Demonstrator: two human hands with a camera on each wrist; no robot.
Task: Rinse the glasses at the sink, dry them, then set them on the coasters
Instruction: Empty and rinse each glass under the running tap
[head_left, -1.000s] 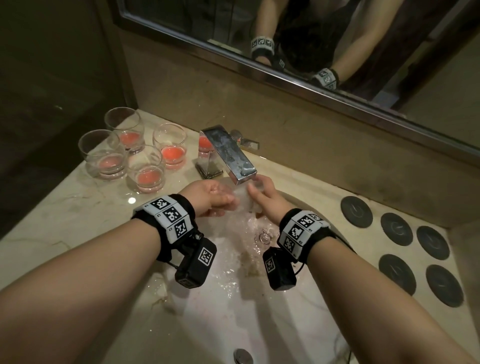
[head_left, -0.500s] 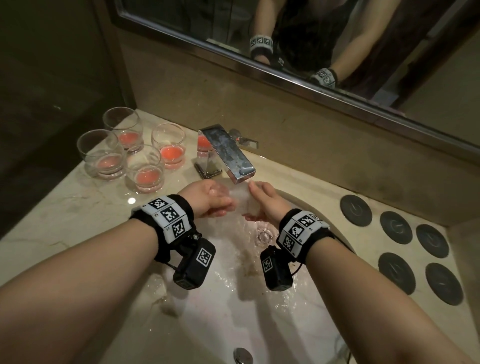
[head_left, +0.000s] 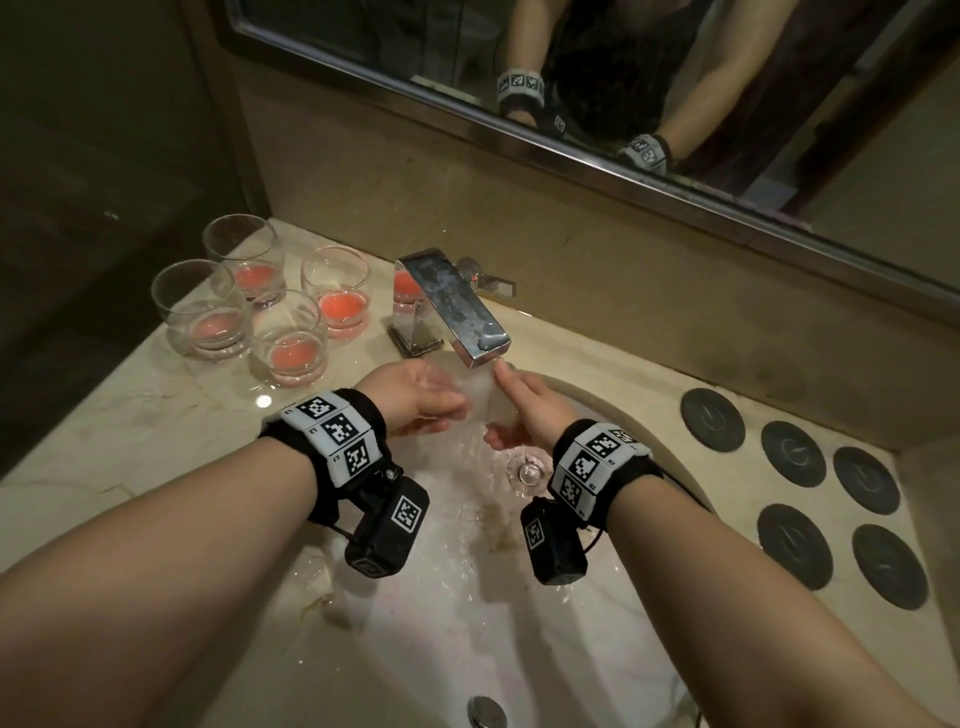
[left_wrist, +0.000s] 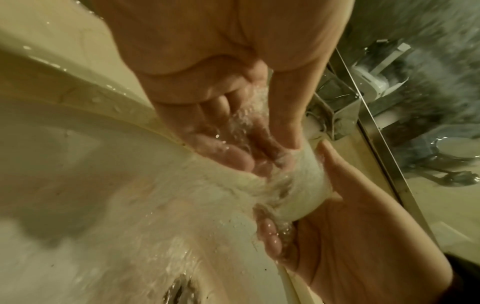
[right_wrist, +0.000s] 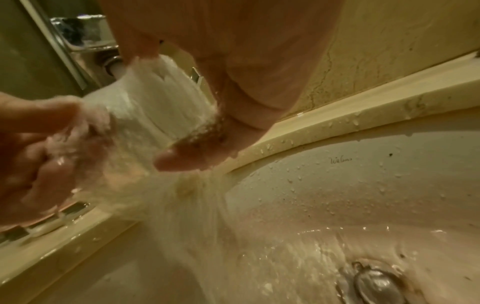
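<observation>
sink: white basin (head_left: 415, 623) was nearest, wet, drain (head_left: 529, 472) at bottom, overflow fitting (head_left: 487, 713) at near rim
left hand: (head_left: 415, 397) was under the tap, fingers (left_wrist: 233, 158) curled around the rinsed glass, water running over them
right hand: (head_left: 530, 410) was on the other side of the stream, index finger straight up along the glass, thumb (right_wrist: 187, 158) curled under it, so clamped on the glass
rinsed glass: (head_left: 480, 397) was held between both hands in the water stream (right_wrist: 155, 98), outline mostly lost in foam
tap: chrome spout (head_left: 457, 312) was right above the glass, running
coasters: six dark round coasters (head_left: 789, 540) lay on the bench (head_left: 130, 426) right of the sink
waiting glasses: four glasses (head_left: 291, 338) with pink liquid stood left of the tap, a fifth (head_left: 406, 288) behind it
mirror: (head_left: 675, 78) was on the far wall
</observation>
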